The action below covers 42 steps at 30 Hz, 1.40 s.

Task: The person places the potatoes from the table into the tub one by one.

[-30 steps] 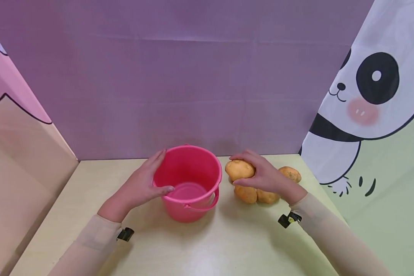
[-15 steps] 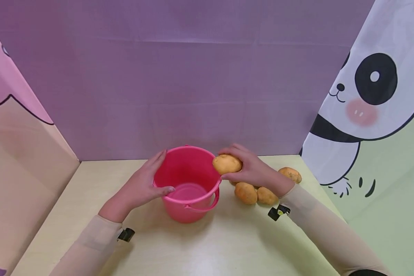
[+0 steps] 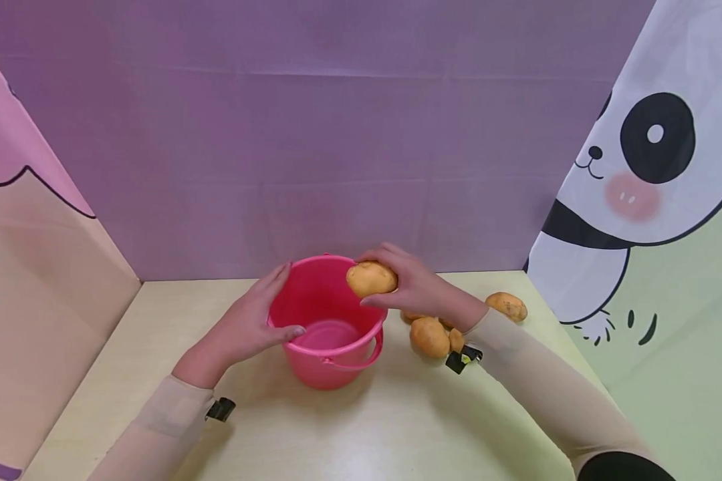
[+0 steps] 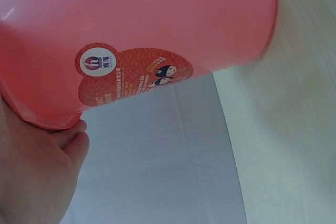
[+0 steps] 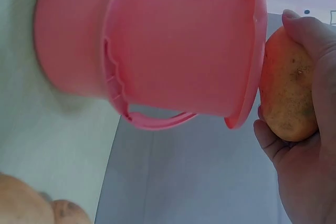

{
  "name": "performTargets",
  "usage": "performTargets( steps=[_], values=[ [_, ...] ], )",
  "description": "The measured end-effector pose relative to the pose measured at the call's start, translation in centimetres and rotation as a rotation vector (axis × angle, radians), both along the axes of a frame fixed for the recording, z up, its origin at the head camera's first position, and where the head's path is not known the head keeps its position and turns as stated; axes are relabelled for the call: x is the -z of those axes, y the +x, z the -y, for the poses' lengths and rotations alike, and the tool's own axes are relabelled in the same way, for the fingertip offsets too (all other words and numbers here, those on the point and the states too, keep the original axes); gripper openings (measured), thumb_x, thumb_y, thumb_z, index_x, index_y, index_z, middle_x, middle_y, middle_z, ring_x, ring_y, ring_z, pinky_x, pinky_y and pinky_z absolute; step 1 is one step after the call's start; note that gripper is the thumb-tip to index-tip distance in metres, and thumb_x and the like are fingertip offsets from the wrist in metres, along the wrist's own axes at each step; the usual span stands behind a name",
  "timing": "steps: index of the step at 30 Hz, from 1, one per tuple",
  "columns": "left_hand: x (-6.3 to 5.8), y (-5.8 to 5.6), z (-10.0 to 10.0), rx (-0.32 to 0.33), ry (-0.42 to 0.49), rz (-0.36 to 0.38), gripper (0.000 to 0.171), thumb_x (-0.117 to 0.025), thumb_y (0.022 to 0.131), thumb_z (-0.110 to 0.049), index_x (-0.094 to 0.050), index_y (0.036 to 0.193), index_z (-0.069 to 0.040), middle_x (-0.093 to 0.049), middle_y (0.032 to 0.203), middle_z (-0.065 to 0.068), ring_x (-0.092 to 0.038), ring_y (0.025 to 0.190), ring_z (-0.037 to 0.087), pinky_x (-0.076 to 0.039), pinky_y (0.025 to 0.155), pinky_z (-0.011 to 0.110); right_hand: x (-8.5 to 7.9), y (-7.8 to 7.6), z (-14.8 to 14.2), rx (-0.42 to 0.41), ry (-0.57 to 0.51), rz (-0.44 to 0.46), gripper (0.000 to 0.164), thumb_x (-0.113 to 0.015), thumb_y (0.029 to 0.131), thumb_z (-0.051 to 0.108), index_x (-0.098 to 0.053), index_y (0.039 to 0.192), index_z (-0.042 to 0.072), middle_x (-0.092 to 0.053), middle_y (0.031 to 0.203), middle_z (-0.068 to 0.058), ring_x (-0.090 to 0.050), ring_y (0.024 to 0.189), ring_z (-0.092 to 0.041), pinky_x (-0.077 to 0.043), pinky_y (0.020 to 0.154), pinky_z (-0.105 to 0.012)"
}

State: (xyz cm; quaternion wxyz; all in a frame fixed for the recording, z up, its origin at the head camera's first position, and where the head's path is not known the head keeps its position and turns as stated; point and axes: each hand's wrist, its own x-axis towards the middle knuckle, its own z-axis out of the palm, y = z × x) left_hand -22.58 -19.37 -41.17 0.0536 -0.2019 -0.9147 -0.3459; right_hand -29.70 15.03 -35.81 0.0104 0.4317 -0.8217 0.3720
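Note:
A pink plastic bucket point(image 3: 327, 367) with a handle stands upright on the table, and its visible floor inside is bare. My left hand point(image 3: 249, 321) holds the bucket's left rim, thumb over the near edge and fingers along the far side. In the left wrist view that hand point(image 4: 39, 166) is at the rim, below a printed red label point(image 4: 131, 77) on the bucket wall. My right hand point(image 3: 412, 284) grips a potato point(image 3: 371, 279) between thumb and fingers, over the bucket's right rim. The right wrist view shows this potato point(image 5: 289, 85) just above the rim.
Several potatoes point(image 3: 430, 337) lie on the table right of the bucket, partly hidden under my right forearm. Another potato point(image 3: 507, 306) lies farther right. The pale table point(image 3: 337, 434) ends at a purple backdrop point(image 3: 337, 133). A panda-printed panel point(image 3: 656, 200) stands at the right.
My right hand has lifted the potato from the pile and carried it left, from beside the bucket to over its right rim. The left hand and bucket have stayed in place.

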Motion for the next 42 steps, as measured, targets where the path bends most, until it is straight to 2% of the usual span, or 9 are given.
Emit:
performTargets(
  steps=[7,14,21,29,34,42],
  values=[
    [0.1,-0.3,-0.3,0.011,-0.010,-0.018,0.125,-0.087,0.086,-0.062,-0.022,0.176,-0.005,-0.022,0.182,0.017,-0.030,0.161,0.049,-0.062,0.098,0.064,-0.3,-0.8,1.6,-0.014,0.002,-0.030,0.064,-0.096,0.088,0.033,-0.068,0.144,0.024,-0.061,0.133,0.008,-0.064,0.114,-0.017,-0.065,0.088,-0.035],
    [-0.1,0.1,-0.1,0.003,-0.033,-0.017,0.124,-0.087,0.087,-0.061,-0.021,0.176,-0.004,-0.023,0.181,0.020,-0.031,0.160,0.051,-0.062,0.098,0.065,-0.6,-1.3,3.6,-0.032,0.024,-0.045,0.067,-0.096,0.088,0.033,-0.067,0.146,0.016,-0.062,0.134,0.006,-0.062,0.118,-0.015,-0.065,0.089,-0.031],
    [-0.3,0.2,0.2,0.000,-0.032,-0.010,0.125,-0.088,0.087,-0.059,-0.019,0.177,-0.005,-0.023,0.181,0.019,-0.033,0.159,0.050,-0.063,0.097,0.063,-0.7,-1.7,5.6,-0.056,0.040,-0.050,0.068,-0.098,0.085,0.023,-0.065,0.144,0.017,-0.062,0.135,0.002,-0.062,0.119,-0.015,-0.064,0.089,-0.028],
    [-0.4,0.0,0.1,0.004,-0.032,-0.008,0.127,-0.088,0.086,-0.062,-0.018,0.178,-0.007,-0.022,0.182,0.017,-0.032,0.160,0.047,-0.063,0.097,0.061,-0.5,-2.2,7.3,-0.077,0.103,-0.037,0.069,-0.096,0.087,0.028,-0.063,0.147,0.017,-0.062,0.137,0.002,-0.061,0.120,-0.014,-0.063,0.090,-0.025],
    [-0.2,-0.1,0.2,0.012,-0.034,-0.012,0.125,-0.086,0.088,-0.061,-0.018,0.178,-0.008,-0.021,0.182,0.016,-0.030,0.162,0.047,-0.061,0.101,0.064,-0.3,-2.6,8.2,-0.084,0.132,-0.065,0.068,-0.095,0.088,0.030,-0.063,0.147,0.015,-0.062,0.137,0.000,-0.060,0.120,-0.014,-0.062,0.091,-0.025],
    [-0.3,-0.3,0.2,0.017,-0.048,-0.017,0.123,-0.087,0.089,-0.057,-0.017,0.178,-0.009,-0.020,0.183,0.016,-0.028,0.163,0.046,-0.059,0.103,0.065,0.1,-3.0,9.2,-0.071,0.176,-0.050,0.068,-0.094,0.089,0.029,-0.063,0.148,0.017,-0.059,0.138,0.000,-0.059,0.122,-0.016,-0.061,0.092,-0.024]
  ],
)
